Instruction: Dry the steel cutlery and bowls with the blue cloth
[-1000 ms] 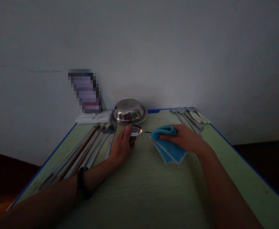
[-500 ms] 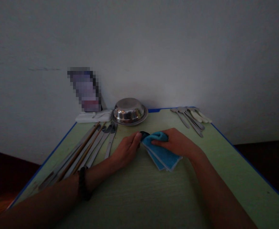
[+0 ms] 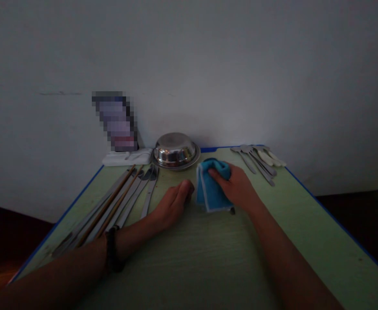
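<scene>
A folded blue cloth (image 3: 215,189) with pale edging is gripped in my right hand (image 3: 238,183) above the table. A dark rounded edge shows at the cloth's top, and a small dark tip pokes out under its lower right corner; the cloth hides the rest, so its kind is unclear. My left hand (image 3: 174,202) is closed just left of the cloth, apart from it, thumb on top. Whatever its fingers hold, if anything, is hidden. Knives (image 3: 148,193) lie beyond the left forearm.
An upturned metal bowl (image 3: 176,150) sits at the back by the wall. Chopsticks (image 3: 113,198) lie among the cutlery on the left; several spoons and forks (image 3: 256,160) lie back right. A blurred-out phone (image 3: 117,122) leans on a white stand (image 3: 127,157). The green table (image 3: 189,267) has blue edges.
My right hand has lifted the cloth up and slightly away from my left hand, turning it. The dark piece between the hands has left my left hand's fingertips. My left hand barely moved.
</scene>
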`<state>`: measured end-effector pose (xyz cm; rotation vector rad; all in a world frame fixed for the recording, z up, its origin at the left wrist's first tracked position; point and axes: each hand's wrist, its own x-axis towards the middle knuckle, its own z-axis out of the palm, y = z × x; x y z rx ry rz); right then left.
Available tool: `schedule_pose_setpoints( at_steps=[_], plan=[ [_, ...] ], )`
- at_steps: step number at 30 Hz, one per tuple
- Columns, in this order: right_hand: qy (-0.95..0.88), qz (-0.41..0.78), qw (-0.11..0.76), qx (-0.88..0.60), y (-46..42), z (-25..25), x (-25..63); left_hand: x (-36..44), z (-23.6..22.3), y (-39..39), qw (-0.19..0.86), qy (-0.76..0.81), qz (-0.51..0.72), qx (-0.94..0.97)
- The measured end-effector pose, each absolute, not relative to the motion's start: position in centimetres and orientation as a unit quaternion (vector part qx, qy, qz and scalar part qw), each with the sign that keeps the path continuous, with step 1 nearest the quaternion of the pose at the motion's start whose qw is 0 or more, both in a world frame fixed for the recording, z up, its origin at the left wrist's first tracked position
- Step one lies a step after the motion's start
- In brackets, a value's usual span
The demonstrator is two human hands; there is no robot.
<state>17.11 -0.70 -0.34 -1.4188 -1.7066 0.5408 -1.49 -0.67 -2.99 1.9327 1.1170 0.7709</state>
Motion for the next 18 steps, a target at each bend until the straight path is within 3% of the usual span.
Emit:
schedule_pose_setpoints(
  at_steps=[3,8,13,18],
  plan=[
    [-0.551,0.236,0.543,-0.589,0.0,-0.9,17.6,-1.4,-2.7,-0.7,0.391,0.441,0.294,0.752],
    [-0.313,0.411,0.708,-0.482,0.7,-2.2,16.1,-1.4,-2.3,-0.9,0.399,0.400,0.262,0.782],
    [-0.181,0.478,0.732,-0.451,0.6,-2.8,13.8,-1.6,-2.2,-1.1,0.362,0.356,0.183,0.842],
    [-0.202,0.462,0.725,-0.469,0.5,-3.1,13.4,-1.3,-2.3,-0.9,0.351,0.372,0.179,0.840]
  ],
)
